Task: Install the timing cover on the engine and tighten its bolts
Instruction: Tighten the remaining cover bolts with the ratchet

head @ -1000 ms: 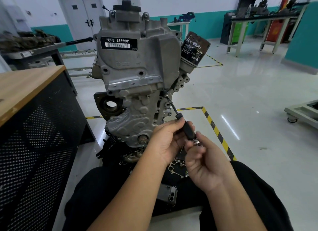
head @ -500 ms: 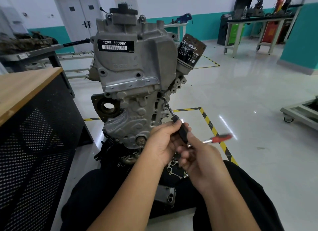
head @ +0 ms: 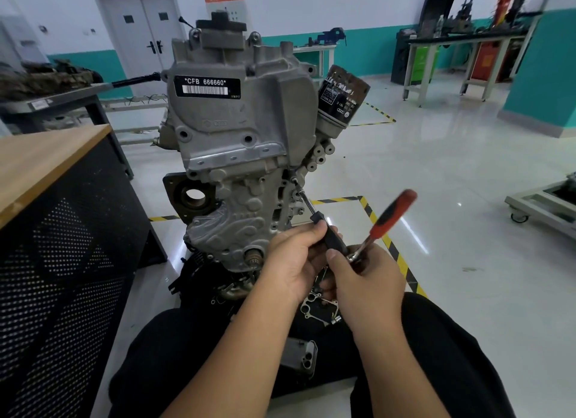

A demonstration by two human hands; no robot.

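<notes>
Below the engine (head: 237,143), the left hand (head: 293,261) is curling its fingers around the black extension bar (head: 332,238) — its tip is sitting on a bolt (head: 300,193) at the timing cover (head: 246,215) edge. The right hand (head: 367,280) is pinching the ratchet (head: 386,221) head, with the red handle blurred.

There is one engine (head: 237,155) in the middle, with one oil filter (head: 341,98) on its right side and one black label (head: 206,86) near its top. Two hands (head: 293,261) (head: 364,277) are near, and one ratchet (head: 389,221) with a red handle is by them. One phone (head: 300,353) lies near, one wood-top bench (head: 40,165) stands on the left, and two doors (head: 146,34) are far back.
</notes>
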